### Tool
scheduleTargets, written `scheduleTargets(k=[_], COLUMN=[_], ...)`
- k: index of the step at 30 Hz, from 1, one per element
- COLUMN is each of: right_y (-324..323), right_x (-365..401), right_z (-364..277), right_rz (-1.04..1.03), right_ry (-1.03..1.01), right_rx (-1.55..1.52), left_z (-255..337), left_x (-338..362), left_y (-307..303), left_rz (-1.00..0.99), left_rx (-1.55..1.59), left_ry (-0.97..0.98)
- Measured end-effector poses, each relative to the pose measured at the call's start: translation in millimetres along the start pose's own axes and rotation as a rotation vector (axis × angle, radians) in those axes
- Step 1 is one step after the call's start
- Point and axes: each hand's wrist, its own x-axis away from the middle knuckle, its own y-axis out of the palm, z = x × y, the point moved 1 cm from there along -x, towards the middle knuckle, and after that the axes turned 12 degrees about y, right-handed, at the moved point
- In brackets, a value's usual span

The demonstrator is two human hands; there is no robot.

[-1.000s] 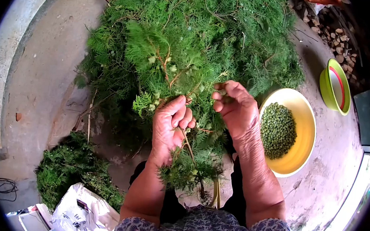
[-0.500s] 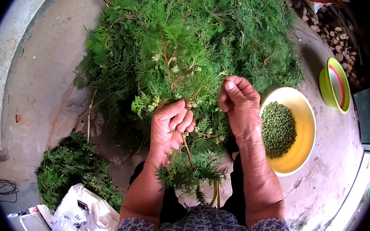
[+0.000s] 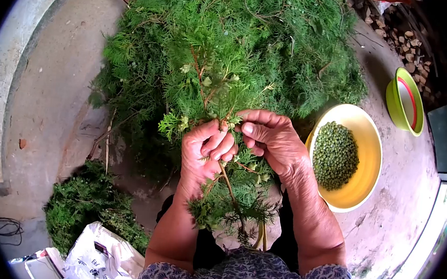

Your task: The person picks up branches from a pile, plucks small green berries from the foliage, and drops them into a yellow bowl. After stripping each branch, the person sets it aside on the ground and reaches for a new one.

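My left hand (image 3: 208, 148) is closed round the brown stem of a leafy conifer branch (image 3: 206, 83), whose feathery sprays carry pale green cones (image 3: 207, 81). The branch's lower end (image 3: 228, 184) runs down toward my lap. Beside the left fingertips, my right hand (image 3: 278, 144) pinches at a small green cone (image 3: 237, 121) with thumb and forefinger; the fingers partly cover it. To the right of that hand stands a yellow basin (image 3: 365, 177) holding a heap of small green cones (image 3: 335, 156).
A large pile of conifer branches (image 3: 294, 45) fills the space ahead. A smaller heap of sprigs (image 3: 84, 204) lies at lower left, near a white plastic bag (image 3: 101, 261). At right are a lime-green basin (image 3: 398, 106) and chopped wood (image 3: 411, 49).
My right hand has moved left and down from beside the branch, bringing its fingertips to the stem next to my left hand. The left hand keeps its hold, almost still.
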Motion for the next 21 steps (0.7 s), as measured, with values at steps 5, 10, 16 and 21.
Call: scheduleTargets(k=[5, 10, 16, 21], right_y=[7.6, 6.8, 8.8, 13.9], right_x=[-0.5, -1.5, -1.6, 2.0], right_z=[6.6, 3.3, 3.6, 1.6], right_rz=[-0.135, -0.111, -0.104, 0.008], right_ry=[-0.108, -0.115, -0.19, -0.163], right_rx=[-0.039, 0.064, 0.236, 0.311], left_z=[-1.8, -2.0, -2.2, -1.9], left_x=[1.3, -0.1, 2.0, 0.4], left_y=[1.2, -1.2, -5.2, -4.8], left_rz=[0.031, -0.027, 0.055, 0.041], left_rx=[-0.054, -0.013, -0.06, -0.052], left_ry=[-0.032, -0.093, -0.129, -0.077])
